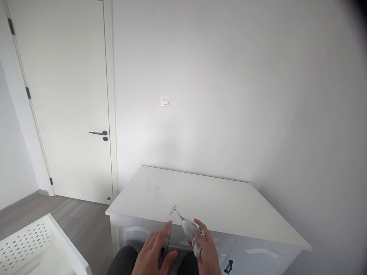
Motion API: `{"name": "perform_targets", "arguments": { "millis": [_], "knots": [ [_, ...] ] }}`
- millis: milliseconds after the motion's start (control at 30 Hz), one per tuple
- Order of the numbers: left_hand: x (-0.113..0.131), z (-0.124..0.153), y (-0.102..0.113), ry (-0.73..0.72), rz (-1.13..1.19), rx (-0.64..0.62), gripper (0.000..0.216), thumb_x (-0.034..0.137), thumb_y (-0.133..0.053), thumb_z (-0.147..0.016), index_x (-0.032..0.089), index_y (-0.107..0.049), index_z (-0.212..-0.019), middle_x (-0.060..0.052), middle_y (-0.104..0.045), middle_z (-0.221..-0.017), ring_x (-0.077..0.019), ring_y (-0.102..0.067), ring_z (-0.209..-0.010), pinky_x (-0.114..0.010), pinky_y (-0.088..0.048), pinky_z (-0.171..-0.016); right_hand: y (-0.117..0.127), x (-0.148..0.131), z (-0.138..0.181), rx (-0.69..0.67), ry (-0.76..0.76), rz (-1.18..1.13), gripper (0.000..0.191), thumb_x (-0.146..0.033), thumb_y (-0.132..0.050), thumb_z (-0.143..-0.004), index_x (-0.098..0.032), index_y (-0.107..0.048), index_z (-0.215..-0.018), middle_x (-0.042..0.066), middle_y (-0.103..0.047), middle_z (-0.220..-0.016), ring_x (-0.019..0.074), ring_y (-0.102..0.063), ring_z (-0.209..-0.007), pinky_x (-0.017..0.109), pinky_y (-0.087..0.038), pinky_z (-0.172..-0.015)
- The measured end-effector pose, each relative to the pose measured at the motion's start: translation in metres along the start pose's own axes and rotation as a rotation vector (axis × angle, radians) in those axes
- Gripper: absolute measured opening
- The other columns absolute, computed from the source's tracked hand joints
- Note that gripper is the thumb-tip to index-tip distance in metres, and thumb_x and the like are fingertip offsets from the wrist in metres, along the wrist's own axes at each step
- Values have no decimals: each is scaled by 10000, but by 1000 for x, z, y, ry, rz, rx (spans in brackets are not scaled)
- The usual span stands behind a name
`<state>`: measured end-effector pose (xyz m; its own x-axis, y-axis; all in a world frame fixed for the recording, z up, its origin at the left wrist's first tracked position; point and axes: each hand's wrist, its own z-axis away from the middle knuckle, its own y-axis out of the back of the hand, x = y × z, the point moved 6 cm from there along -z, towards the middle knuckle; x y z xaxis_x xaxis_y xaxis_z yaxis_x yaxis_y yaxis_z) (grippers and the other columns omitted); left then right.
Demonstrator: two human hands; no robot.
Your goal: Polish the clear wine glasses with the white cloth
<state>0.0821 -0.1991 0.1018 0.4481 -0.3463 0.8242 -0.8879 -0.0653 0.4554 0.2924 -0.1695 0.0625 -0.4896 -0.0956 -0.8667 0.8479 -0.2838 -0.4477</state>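
A stemmed glass (180, 215) is tilted in front of me, its foot pointing up and to the left over the cabinet's front edge. Around its bowl is a grey-white cloth (189, 228), and my right hand (207, 248) grips cloth and glass together. My left hand (155, 248) is just left of the glass, thumb and fingers spread, with nothing in it. Two faint clear glasses (156, 187) stand on the white cabinet top (206, 202) toward the back left; their outlines are hard to make out.
The white cabinet has panelled doors and a dark handle (228, 266). At lower left is a white perforated basket (64, 248). A closed door (71, 95) stands behind on the left, and a light switch (165, 101) is on the wall. My knees (123, 261) are against the cabinet front.
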Motion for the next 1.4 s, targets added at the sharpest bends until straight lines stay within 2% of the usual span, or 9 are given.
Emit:
{"name": "perform_targets", "arguments": {
  "millis": [200, 433, 567, 767, 1000, 1133, 1200, 1300, 1400],
  "knots": [
    [23, -14, 13, -585, -659, 26, 580, 202, -701, -883, 350, -579, -1431, -51, -549, -1550, -352, -488, -1441, -647, -300, -1229, -32, 1, 19, -168, -108, -56, 711, -496, -940, -634, -249, -687, -1251, 75, -721, -1108, 258, -686, -955, 350, -572, -767],
    [2, -28, 18, -592, -744, 52, 365, 159, -697, -861, 274, -679, -1206, -38, -747, -1110, -277, -669, -1117, -564, -375, -1178, -49, 10, 14, -270, -204, -83, 675, -446, -944, -594, -221, -704, -1183, 83, -711, -973, 229, -643, -821, 334, -538, -670],
    [-9, -27, 20, -336, -614, -83, 102, 193, -633, -897, 230, -728, -905, -24, -730, -774, -241, -704, -789, -478, -507, -987, -62, -11, 14, -350, -94, 136, 623, -590, -830, -721, -234, -714, -1219, 38, -651, -805, 204, -585, -730, 303, -475, -630],
    [-33, -14, -2, 338, 205, -414, 713, 797, -349, -908, 174, -640, -716, 44, -369, -486, -158, -468, -410, -268, -356, -465, -91, -61, 20, -600, 360, 659, 506, -707, -607, -888, -329, -783, -1176, 63, -702, -1208, 288, -564, -1063, 429, -415, -1014],
    [-20, -34, 29, 75, -389, -70, 313, 391, -573, -905, 192, -619, -668, -63, -643, -704, -222, -598, -717, -291, -347, -660, -85, -21, -10, -426, -20, 477, 739, -809, -647, -774, -271, -705, -1277, 42, -645, -857, 256, -577, -835, 399, -454, -852],
    [-34, -25, 7, 340, 271, -410, 576, 678, -521, -894, 177, -633, -632, 36, -360, -455, -127, -367, -425, -276, -304, -515, -84, -52, 13, -606, 210, 600, 472, -644, -565, -946, -307, -735, -1230, 66, -656, -1276, 288, -568, -1127, 403, -397, -1010],
    [-31, -16, -8, 495, 676, -582, 633, 761, -556, -838, 155, -670, -694, 94, -238, -445, -83, -208, -388, -266, -293, -474, -88, -70, 30, -787, 301, 682, 431, -575, -528, -992, -306, -713, -1275, 64, -665, -1260, 283, -569, -1141, 396, -397, -1011],
    [-30, -15, -19, 622, 877, -560, 599, 738, -661, -784, 140, -675, -743, 111, -240, -502, -62, -157, -431, -244, -284, -477, -90, -80, 33, -822, 353, 829, 381, -483, -537, -1000, -309, -685, -1304, 50, -681, -1163, 252, -579, -1025, 373, -412, -939],
    [-35, -28, -20, 544, 547, -388, 645, 765, -543, -842, 156, -634, -653, 65, -352, -465, -88, -299, -386, -266, -288, -477, -86, -69, 10, -619, 322, 814, 343, -415, -568, -961, -282, -697, -1250, 39, -670, -1059, 228, -564, -929, 348, -413, -870]
  ]
}}
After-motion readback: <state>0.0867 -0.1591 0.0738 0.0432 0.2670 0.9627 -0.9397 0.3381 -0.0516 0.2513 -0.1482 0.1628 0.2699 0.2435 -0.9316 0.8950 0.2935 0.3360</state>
